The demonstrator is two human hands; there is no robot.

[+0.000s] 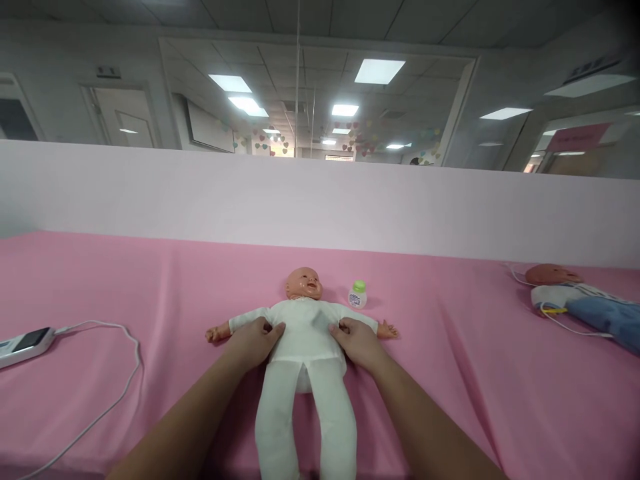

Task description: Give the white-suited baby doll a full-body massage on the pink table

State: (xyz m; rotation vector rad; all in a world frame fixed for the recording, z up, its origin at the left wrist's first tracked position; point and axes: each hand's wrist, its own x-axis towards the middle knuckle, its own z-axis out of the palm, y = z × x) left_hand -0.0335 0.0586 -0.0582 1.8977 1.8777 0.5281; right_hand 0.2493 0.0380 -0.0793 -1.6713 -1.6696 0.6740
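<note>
A baby doll [306,340] in a white cloth body lies face up on a pink sheet, its arms spread wide and its legs pointing towards me. At the doll's side on the left of the picture, my left hand [257,343] is closed, thumb on the torso and fingers curled below the sleeve. My right hand [361,341] grips the opposite side in the same way. Whether the fingertips pinch only the cloth or the body beneath, I cannot tell. Just beyond the doll's arm on the right stands a small clear bottle with a green cap [358,295].
A pink sheet [165,280] covers the surface, with a white partition [320,200] and glass behind it. On the left lies a white handheld device [27,347] with a trailing cable [131,380]. Another doll [555,275] in blue and white lies far right with thin tubing.
</note>
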